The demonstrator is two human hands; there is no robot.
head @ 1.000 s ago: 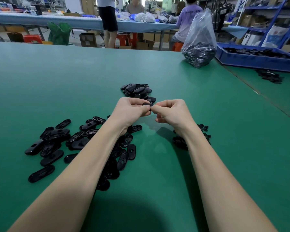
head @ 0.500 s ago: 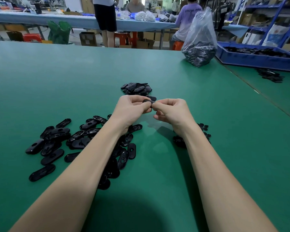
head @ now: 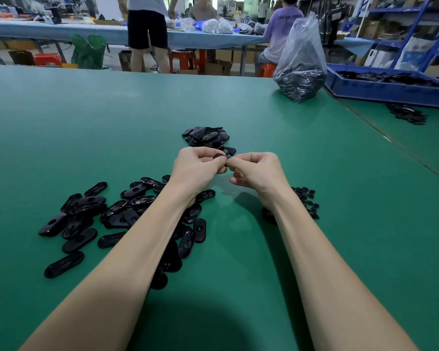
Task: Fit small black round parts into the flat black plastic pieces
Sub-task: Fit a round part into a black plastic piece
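Since a second ago little has shifted: left hand (head: 197,168) and right hand (head: 257,171) still pinch one flat black piece (head: 221,157) together above the table (head: 86,122), fingers clamped on it. The round part is hidden between the fingertips, so it is probably still being pressed in

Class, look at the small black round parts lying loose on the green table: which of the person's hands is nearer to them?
Right. The right hand is raised just above and left of the round parts, its wrist beside them. The left hand sits farther left, beyond the right hand.
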